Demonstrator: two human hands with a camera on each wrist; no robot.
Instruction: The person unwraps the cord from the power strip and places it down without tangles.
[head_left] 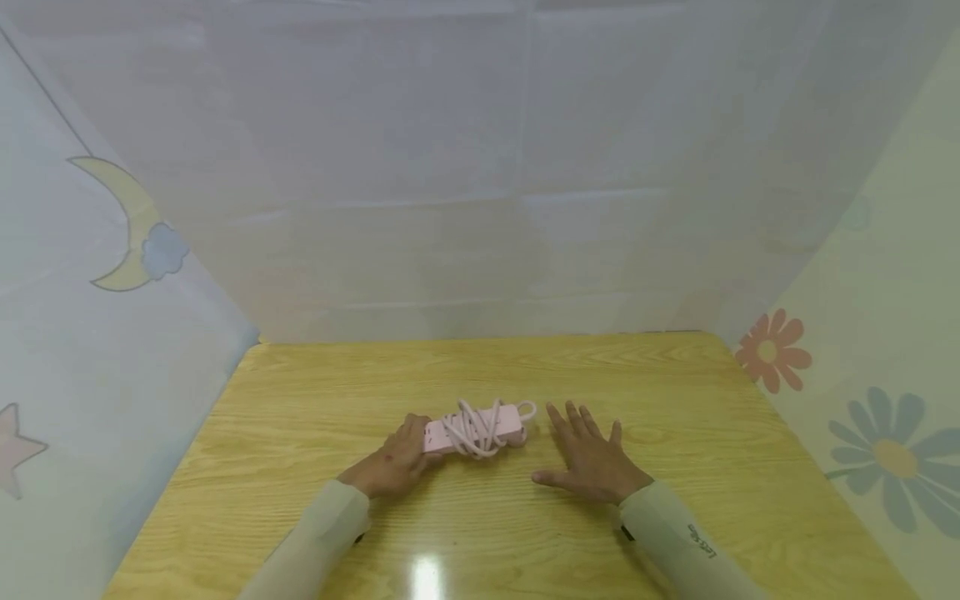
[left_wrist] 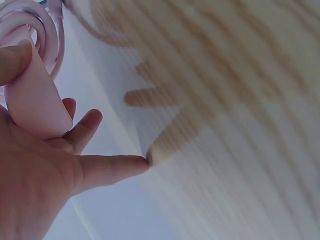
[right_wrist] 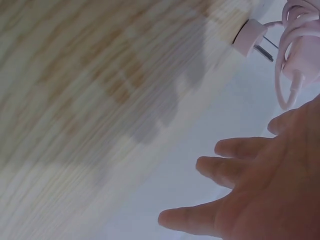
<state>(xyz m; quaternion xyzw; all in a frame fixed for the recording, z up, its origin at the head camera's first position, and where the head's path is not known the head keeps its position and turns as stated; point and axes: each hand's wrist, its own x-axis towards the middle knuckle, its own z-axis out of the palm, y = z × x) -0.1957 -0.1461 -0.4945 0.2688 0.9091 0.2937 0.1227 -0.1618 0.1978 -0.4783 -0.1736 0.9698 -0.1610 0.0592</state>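
A pink power strip (head_left: 510, 419) lies near the middle of the wooden table, its cord (head_left: 474, 432) wound several times around the body. My left hand (head_left: 396, 460) grips the strip's left end; in the left wrist view the thumb lies on one face of the strip (left_wrist: 37, 97), and one finger stretches out to the tabletop. To the right of the strip, my right hand (head_left: 596, 465) holds nothing, its fingers spread and extended. The right wrist view shows the plug (right_wrist: 250, 37) with its metal prongs, apart from that hand, beside the looped cord.
The wooden tabletop (head_left: 600, 367) meets a pale hanging sheet (head_left: 465, 250) at its far edge. Printed cloth walls rise on both sides, with a moon (head_left: 135, 217) at left and flowers (head_left: 896, 458) at right. Light glares on the near tabletop.
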